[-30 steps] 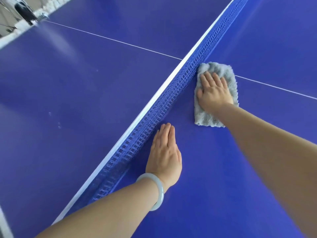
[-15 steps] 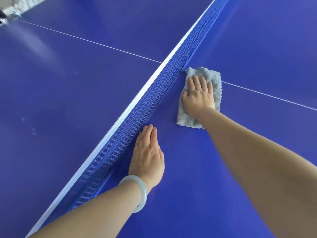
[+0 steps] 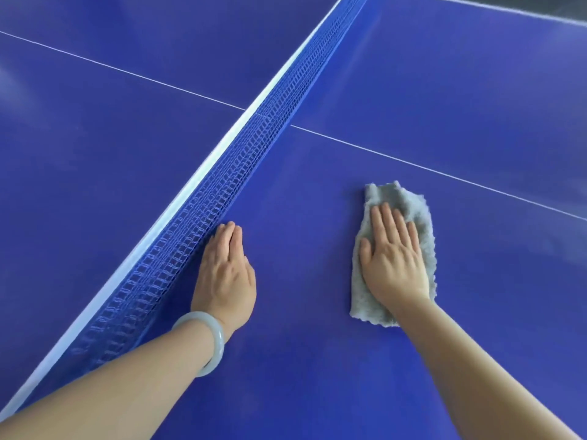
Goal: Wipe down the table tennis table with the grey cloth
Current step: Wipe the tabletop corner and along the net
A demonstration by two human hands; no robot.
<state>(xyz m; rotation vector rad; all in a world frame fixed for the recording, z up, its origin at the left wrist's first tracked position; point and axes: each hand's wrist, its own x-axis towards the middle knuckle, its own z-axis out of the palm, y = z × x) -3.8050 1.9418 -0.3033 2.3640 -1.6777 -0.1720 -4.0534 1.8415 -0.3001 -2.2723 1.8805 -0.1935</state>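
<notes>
The blue table tennis table (image 3: 301, 360) fills the view. A fluffy grey cloth (image 3: 416, 211) lies flat on the near half, right of the net and just below the white centre line. My right hand (image 3: 394, 262) presses on the cloth with straight fingers, covering its middle. My left hand (image 3: 225, 274) rests flat on the bare table, fingers straight and together, its fingertips beside the foot of the net. A pale bangle sits on my left wrist.
The blue net (image 3: 222, 198) with a white top band runs diagonally from bottom left to top right. A thin white centre line (image 3: 444, 174) crosses the table. The table's far white edge line (image 3: 508, 12) shows at the top right.
My right hand has slid the cloth away from the net, back toward me and to the right. The left hand has stayed flat by the net. The view has shifted.
</notes>
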